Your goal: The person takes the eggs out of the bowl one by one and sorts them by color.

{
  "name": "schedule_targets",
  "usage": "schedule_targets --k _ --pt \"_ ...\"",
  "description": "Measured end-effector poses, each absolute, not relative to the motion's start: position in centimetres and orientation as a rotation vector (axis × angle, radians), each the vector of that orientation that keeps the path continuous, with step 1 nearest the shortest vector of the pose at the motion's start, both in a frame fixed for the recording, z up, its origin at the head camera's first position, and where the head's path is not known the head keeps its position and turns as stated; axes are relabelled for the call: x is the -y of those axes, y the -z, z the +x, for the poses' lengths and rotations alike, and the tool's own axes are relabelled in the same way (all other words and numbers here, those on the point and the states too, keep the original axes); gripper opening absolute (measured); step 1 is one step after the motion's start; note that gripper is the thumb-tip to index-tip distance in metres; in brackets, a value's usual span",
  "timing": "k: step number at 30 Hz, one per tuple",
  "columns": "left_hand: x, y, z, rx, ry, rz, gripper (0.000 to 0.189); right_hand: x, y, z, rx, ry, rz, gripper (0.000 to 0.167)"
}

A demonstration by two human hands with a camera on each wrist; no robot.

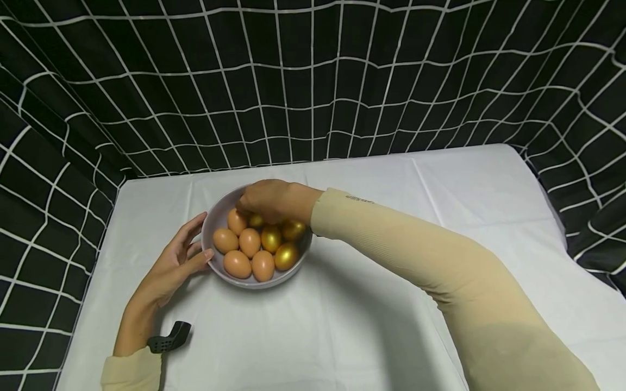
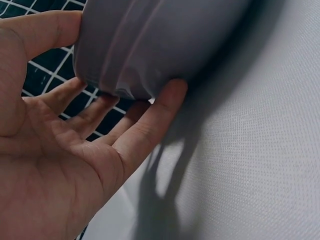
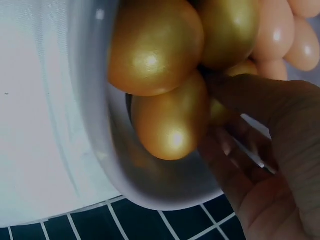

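Observation:
A light purple-grey bowl (image 1: pixel 207 222) holds brown eggs (image 1: pixel 237 264) on its left and golden eggs (image 1: pixel 286 256) on its right. My left hand (image 1: pixel 178 260) holds the bowl at its left side, thumb at the rim and the other fingers spread against the outer wall (image 2: pixel 155 45). My right hand (image 1: pixel 274 200) reaches into the far part of the bowl. In the right wrist view, its thumb and fingers (image 3: pixel 222 160) close around a golden egg (image 3: pixel 218 111), mostly hidden. Another golden egg (image 3: pixel 170 125) lies right at the fingertips.
White cloth (image 1: pixel 274 336) covers the table under the bowl. Black curtain with a white grid (image 1: pixel 313 81) hangs behind and at both sides. A black device (image 1: pixel 170 338) is strapped at the left wrist. The right forearm in its beige sleeve (image 1: pixel 415 250) crosses over the table.

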State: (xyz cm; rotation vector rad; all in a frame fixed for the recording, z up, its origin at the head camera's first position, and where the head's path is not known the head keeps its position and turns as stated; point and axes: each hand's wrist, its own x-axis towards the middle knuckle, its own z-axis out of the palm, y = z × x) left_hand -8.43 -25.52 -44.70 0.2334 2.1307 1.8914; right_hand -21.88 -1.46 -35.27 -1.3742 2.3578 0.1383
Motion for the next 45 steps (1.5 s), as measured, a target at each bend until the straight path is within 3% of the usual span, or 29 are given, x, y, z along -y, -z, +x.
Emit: schedule_targets --k 16,21,28,36,45 --pt "25.1 44.5 -8.3 -2.1 -1.929 0.221 0.078 1.2 35.0 -22.3 -2.367 -0.131 -1.447 0.045" --pt "24.9 44.6 -8.3 -2.095 -1.936 0.217 0.078 0.3 34.6 -21.9 -2.419 0.063 -1.456 0.039" --pt "24.8 44.4 -8.3 -2.079 -1.961 0.218 0.078 -2.4 34.3 -21.9 -2.434 0.492 -1.467 0.043" --pt "24.8 44.9 -8.5 -2.065 -1.977 0.224 0.079 -6.3 35.1 -21.5 -2.398 1.119 -1.192 0.042" --pt "24.9 44.8 -8.5 -2.059 -1.992 0.249 0.079 -9.6 37.1 -21.1 -2.412 1.435 -0.928 0.045"
